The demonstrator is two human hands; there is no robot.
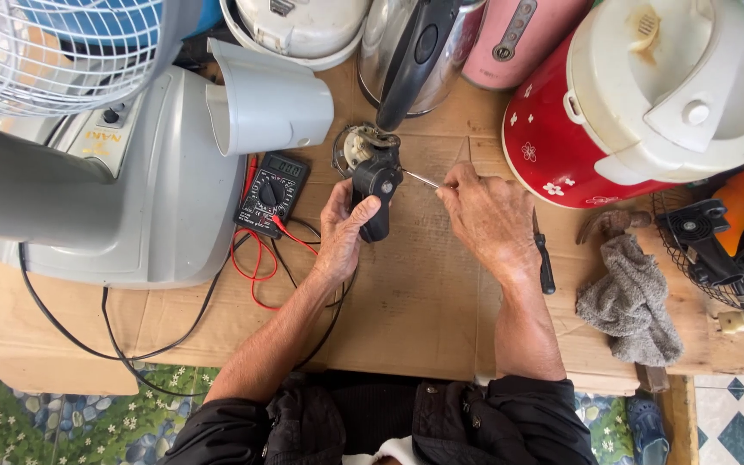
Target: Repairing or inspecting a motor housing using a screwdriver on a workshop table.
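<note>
Head view, looking down on desk [424, 301], cardboard sheet over wood.

Left hand [342, 228]: wrapped round lower part of a black handle part [375, 194]; thumb lies across its front, other fingers curl behind it. Closed grip, firm. The handle part stands roughly upright on the desk, its top end joined to a round metal base w/ exposed contacts [356, 145], which sits just above the hand, clear of the fingers.

Right hand [486, 215]: fingers pinched shut on a thin metal tool, prob. a screwdriver [422, 179]. Shaft runs left from the fingertips; tip meets upper part of the black handle, just above the left thumb. Tool's grip end hidden inside the hand.

Around:
- digital multimeter [270, 193], just left of left hand, flat on desk; red and black leads [256, 267] loop below it and pass under the left wrist.
- grey fan base [144, 198] far left, w/ fan grille [53, 47] above.
- steel kettle [415, 52] directly above the work, black handle facing the camera.
- red rice cooker w/ white lid [647, 95] upper right.
- black-handled tool [544, 258] lying by right wrist, not touched.
- grey rag [630, 301] right, well apart from hands.
</note>
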